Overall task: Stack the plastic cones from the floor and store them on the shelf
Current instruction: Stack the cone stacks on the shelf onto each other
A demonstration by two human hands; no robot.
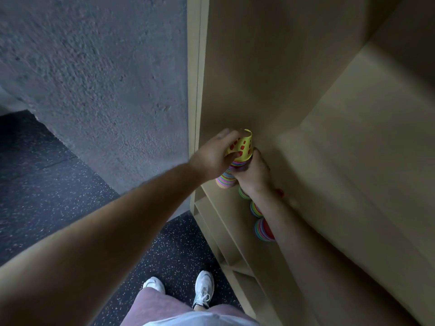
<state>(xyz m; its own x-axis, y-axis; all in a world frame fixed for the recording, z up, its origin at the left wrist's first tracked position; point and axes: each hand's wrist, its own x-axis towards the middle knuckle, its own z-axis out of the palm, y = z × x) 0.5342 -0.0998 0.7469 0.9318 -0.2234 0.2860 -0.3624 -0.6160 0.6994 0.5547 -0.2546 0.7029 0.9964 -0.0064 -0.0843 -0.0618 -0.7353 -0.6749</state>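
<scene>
A stack of multicoloured plastic cones [226, 180] stands on a wooden shelf [223, 208], topped by a yellow cone [243, 147] with red square holes. My left hand [213, 156] reaches in from the left and holds the yellow cone's side. My right hand [253, 172] grips the stack just below the yellow cone, from the right. Three more striped cone stacks [263, 229] stand in a row on the same shelf, partly hidden behind my right forearm.
The shelf unit's side panel [196, 90] rises on the left, against a grey rough wall [106, 78]. Another shelf board [353, 137] lies at the right, lower compartments [235, 267] below. My white shoes [203, 288] stand on dark speckled floor [58, 196].
</scene>
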